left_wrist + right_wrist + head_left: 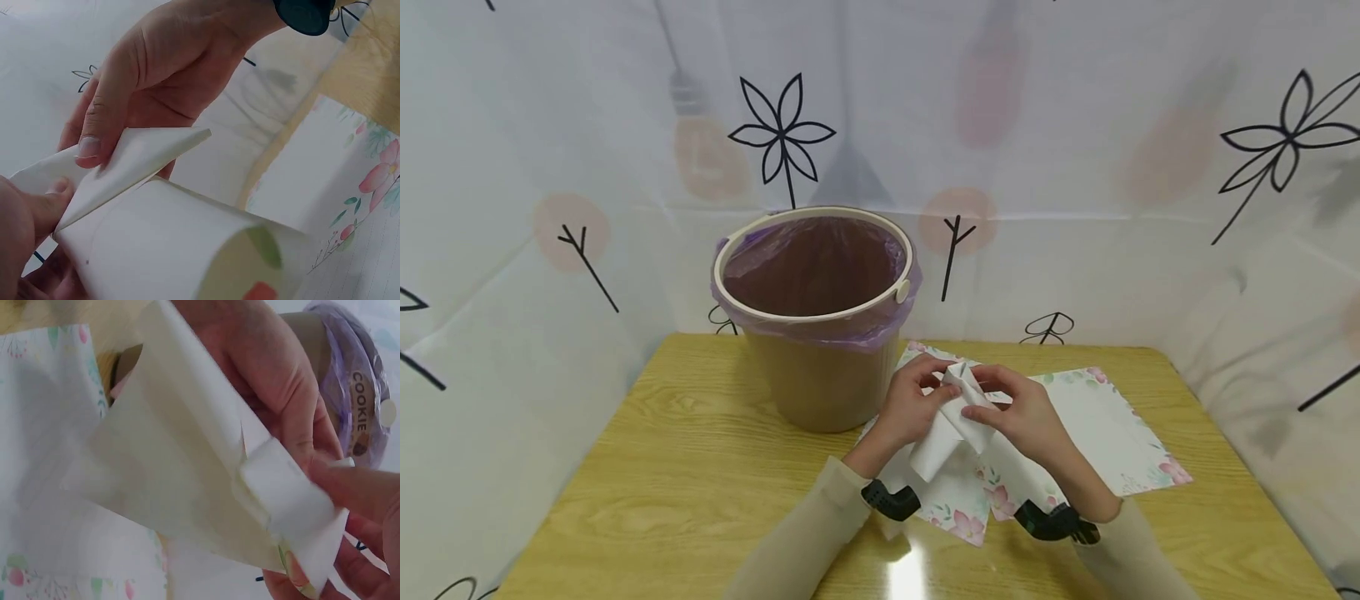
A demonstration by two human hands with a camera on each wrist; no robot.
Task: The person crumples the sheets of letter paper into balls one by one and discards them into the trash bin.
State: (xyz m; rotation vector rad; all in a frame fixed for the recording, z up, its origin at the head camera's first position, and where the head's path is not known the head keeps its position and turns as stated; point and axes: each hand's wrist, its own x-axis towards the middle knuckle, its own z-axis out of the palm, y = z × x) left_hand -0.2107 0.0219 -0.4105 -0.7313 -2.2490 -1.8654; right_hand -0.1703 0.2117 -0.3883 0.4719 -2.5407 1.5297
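Both hands hold a sheet of white paper (936,450) above the table, its top folded and its lower part curled into a loose tube. My left hand (917,400) pinches it from the left, thumb in front. From the other side my right hand (1021,412) pinches a folded flap, which shows as a pointed edge (134,165) in the left wrist view. Printed flower colours peek from inside the curl. In the right wrist view the paper (181,444) spreads out below a rolled edge, hiding part of the left hand (269,369).
A beige bin (823,379) lined with a purple bag (872,333) stands at the back, left of the hands. Flower-bordered sheets (1097,433) lie on the wooden table (685,483) under and right of the hands. A patterned white curtain (1037,150) hangs behind.
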